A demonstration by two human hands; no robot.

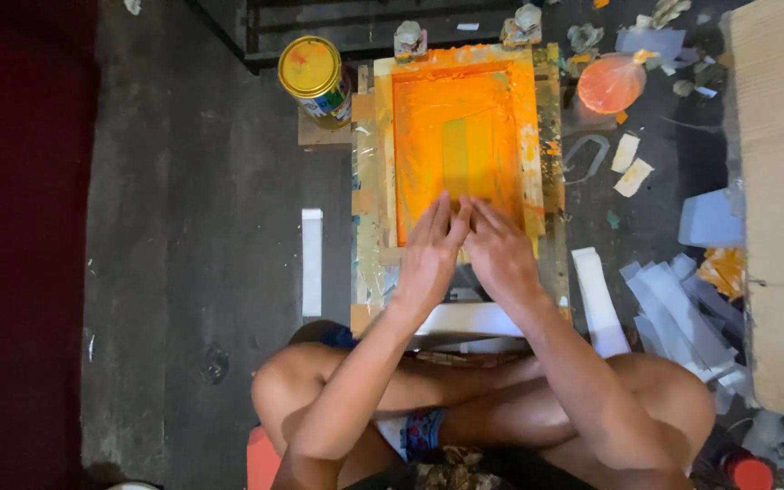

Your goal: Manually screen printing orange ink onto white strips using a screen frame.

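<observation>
A wooden printing frame with an orange ink-covered screen lies on the dark floor in front of me. My left hand and my right hand rest side by side, fingers flat and pointing forward, on the near edge of the screen. Whether they press on something beneath the palms I cannot tell. A white strip lies just under my wrists at the frame's near end. My crossed bare legs fill the bottom of the view.
A yellow-lidded paint can stands on a small board left of the frame. An orange bag lies at the upper right. Several white paper strips are scattered on the right, beside a large cardboard sheet. One white strip lies to the left.
</observation>
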